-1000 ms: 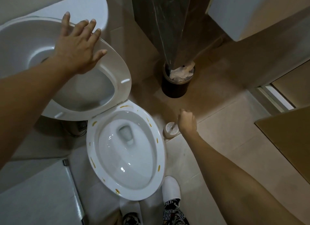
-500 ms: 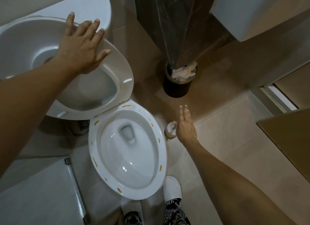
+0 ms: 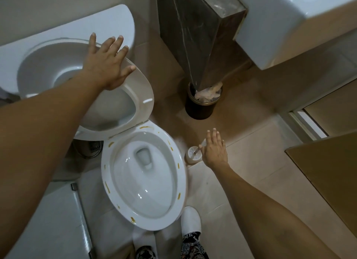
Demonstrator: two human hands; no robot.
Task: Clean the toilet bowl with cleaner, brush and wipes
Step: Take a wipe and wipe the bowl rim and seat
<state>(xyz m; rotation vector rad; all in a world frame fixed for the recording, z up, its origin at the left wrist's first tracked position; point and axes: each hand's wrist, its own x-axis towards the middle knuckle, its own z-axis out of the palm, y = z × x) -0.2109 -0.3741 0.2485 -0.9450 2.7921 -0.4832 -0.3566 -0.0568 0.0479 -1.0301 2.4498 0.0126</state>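
The white toilet bowl (image 3: 143, 218) lies open below me, its rim dotted with yellow-brown marks. The seat and lid (image 3: 143, 92) are raised toward the cistern (image 3: 63, 32). My left hand (image 3: 108, 65) rests flat on the raised seat's edge, fingers spread. On the floor right of the bowl stands a white toilet brush holder (image 3: 192, 155) with the brush handle slanting out of it. My right hand (image 3: 214, 148) hovers at that handle with fingers extended, holding nothing; I cannot tell whether it touches the handle.
A dark waste bin (image 3: 201, 108) holding crumpled paper stands behind the brush, under a dark marble column (image 3: 195, 36). A white basin (image 3: 289, 23) juts in at top right, a door (image 3: 328, 171) at right. My white slippers (image 3: 191, 222) stand by the bowl's front.
My right hand was closed at the brush handle a second ago and now has its fingers opened straight. The left hand stays on the raised seat.
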